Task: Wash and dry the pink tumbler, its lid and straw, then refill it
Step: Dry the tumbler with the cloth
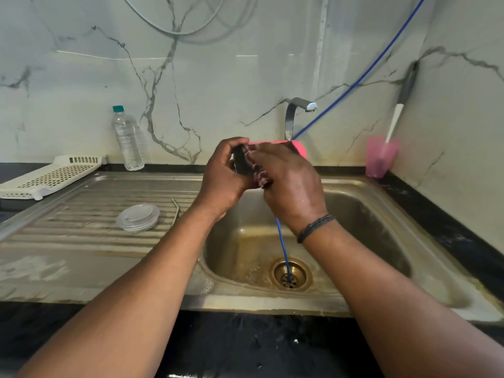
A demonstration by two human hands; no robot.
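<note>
Both hands (226, 170) (291, 184) grip the pink tumbler (297, 148) above the sink (381, 214)

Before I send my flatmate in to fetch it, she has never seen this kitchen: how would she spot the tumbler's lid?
Start at the steel sink and go to its ribbed draining board on the left. The lid lies flat there, just left of the thin bent metal straw. It is the only clear round disc, unlike the white perforated tray and upright water bottle farther back.
</note>
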